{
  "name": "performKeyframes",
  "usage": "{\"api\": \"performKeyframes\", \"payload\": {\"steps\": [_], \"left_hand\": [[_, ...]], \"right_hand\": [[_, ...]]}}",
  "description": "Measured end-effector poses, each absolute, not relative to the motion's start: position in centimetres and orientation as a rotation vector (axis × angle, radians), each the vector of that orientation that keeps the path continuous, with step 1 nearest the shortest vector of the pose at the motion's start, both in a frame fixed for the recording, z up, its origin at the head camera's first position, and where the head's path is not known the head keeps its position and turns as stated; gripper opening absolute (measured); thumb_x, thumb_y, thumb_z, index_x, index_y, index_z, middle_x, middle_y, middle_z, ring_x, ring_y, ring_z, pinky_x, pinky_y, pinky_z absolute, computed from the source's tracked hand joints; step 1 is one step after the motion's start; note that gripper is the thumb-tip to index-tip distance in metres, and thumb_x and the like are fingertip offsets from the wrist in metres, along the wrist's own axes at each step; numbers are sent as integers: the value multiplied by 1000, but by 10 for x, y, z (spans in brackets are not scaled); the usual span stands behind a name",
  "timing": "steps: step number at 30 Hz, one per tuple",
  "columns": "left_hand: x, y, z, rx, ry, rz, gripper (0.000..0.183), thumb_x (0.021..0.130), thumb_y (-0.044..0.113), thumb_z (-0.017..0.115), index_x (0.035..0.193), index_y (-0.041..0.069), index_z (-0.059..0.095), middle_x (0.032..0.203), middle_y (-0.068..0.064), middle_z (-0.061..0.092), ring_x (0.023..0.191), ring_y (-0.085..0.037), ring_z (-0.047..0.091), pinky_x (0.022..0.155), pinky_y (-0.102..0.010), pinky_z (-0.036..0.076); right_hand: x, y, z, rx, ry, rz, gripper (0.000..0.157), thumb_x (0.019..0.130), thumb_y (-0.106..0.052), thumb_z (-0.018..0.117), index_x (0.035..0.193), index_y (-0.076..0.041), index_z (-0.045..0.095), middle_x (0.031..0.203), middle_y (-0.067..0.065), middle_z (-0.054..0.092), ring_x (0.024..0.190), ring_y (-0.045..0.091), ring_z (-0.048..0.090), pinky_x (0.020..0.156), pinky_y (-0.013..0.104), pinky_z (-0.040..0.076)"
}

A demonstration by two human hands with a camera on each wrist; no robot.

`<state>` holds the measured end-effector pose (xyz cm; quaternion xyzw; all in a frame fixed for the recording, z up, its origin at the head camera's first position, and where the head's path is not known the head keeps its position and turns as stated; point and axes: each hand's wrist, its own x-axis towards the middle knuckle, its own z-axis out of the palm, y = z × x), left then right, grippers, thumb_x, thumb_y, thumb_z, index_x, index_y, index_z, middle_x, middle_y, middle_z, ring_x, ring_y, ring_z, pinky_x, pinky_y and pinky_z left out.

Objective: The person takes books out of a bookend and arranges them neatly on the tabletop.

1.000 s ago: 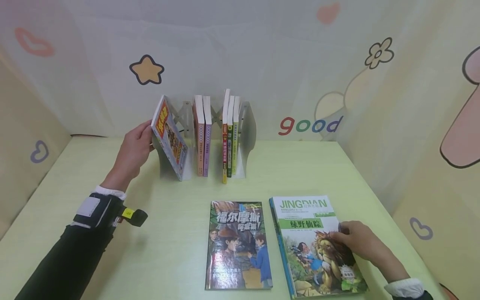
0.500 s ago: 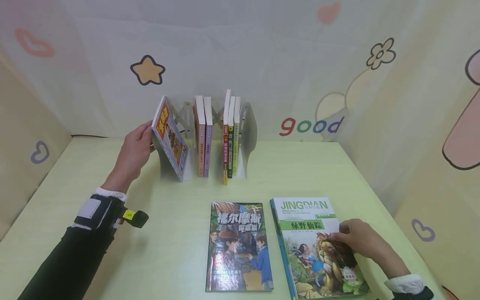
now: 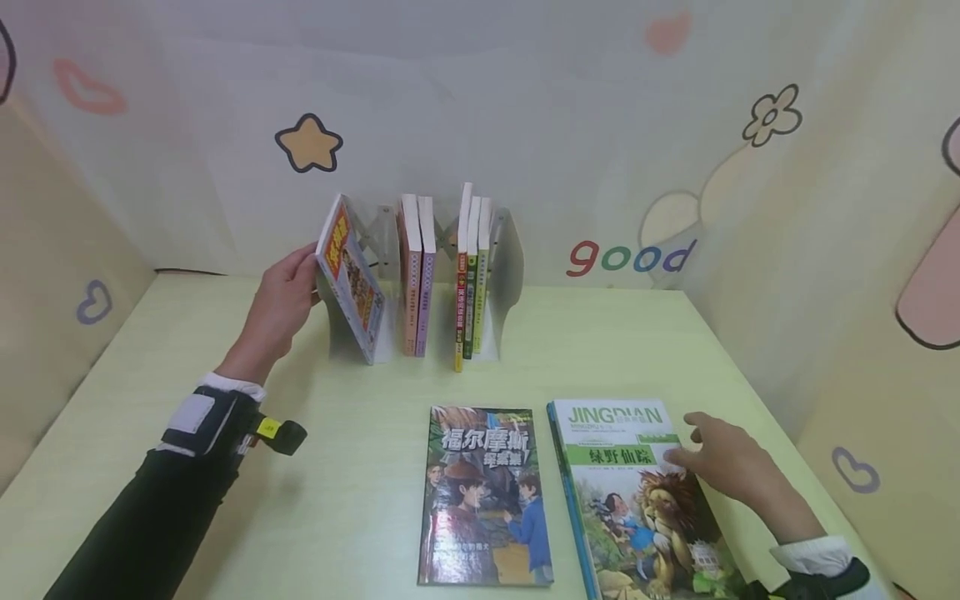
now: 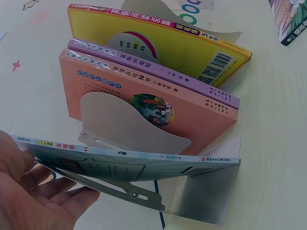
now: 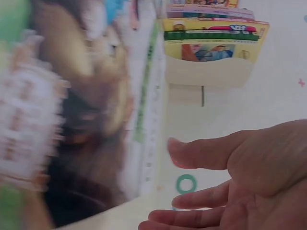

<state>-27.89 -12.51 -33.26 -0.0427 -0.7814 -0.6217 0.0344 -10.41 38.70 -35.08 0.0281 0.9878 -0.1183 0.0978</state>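
In the head view my left hand (image 3: pixel 281 302) grips the upper left edge of a blue-and-white book (image 3: pixel 351 279) with a red and yellow title. The book leans at the left end of a metal book rack (image 3: pixel 512 275). The left wrist view has the thumb at the book's top corner and the fingers (image 4: pixel 72 199) below it, by the rack's end plate (image 4: pixel 204 199). My right hand (image 3: pixel 738 467) is beside the upper book of a small stack, the one with a lion cover (image 3: pixel 637 492). Its fingers (image 5: pixel 196 199) are spread, apart from the book in the right wrist view.
An orange-spined book (image 3: pixel 412 283) and a purple-spined book (image 3: pixel 426 283) stand in the rack's middle. Right of them stand a red-and-yellow-spined book (image 3: pixel 461 308) and two green-spined ones. A dark-covered book (image 3: pixel 486 496) lies flat on the table, left of the stack.
My right hand has let go of the lion-cover book's right edge, and its fingers have spread. My left hand still holds the leaning book. The head view has shifted slightly.
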Motion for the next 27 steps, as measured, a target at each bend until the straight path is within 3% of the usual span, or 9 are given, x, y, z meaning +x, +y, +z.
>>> {"api": "performKeyframes", "payload": {"steps": [6,20,27], "left_hand": [[-279,-124,-333,-119,-2395,-1891,62,100,48,36,152,14,35,146,-11,42,131,-26,44,99,-37,42],[-279,-122,-335,-113,-2366,-1912,60,101,45,36,151,12,37,144,-13,45,129,-26,46,99,-35,43],[-279,-121,-335,-109,-2375,-1904,61,100,47,36,151,13,37,143,-12,44,130,-26,45,99,-36,42]], "right_hand": [[-121,378,-320,15,3023,-315,78,93,-49,54,133,16,42,118,36,54,101,50,56,70,54,49],[-175,328,-264,-255,3163,-446,68,95,-42,54,139,9,43,133,31,48,115,48,49,87,60,43],[-208,292,-253,-420,3190,-495,64,95,-39,55,142,3,42,139,23,46,119,42,49,96,55,40]]}}
